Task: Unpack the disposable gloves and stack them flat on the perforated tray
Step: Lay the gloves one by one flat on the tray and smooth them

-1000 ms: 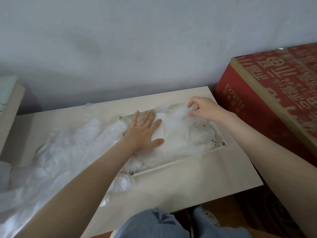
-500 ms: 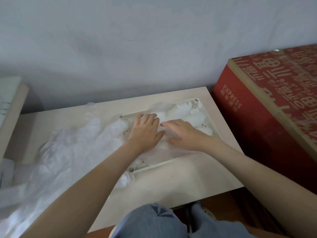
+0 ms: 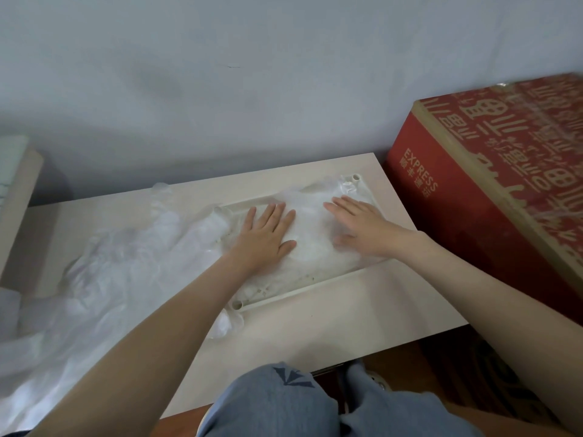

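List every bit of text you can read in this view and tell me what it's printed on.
"EXPRESS": gold letters on the side of the red box.
Small characters beside that word: too blurred to read.
Large gold characters on the box top: upside down to the camera under glossy film, not readable with certainty.
Gloves, tray, table: no print visible.

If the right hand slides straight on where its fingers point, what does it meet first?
The right hand would likely ride over more gloves, then reach the tray at its far rim; depth is unclear.
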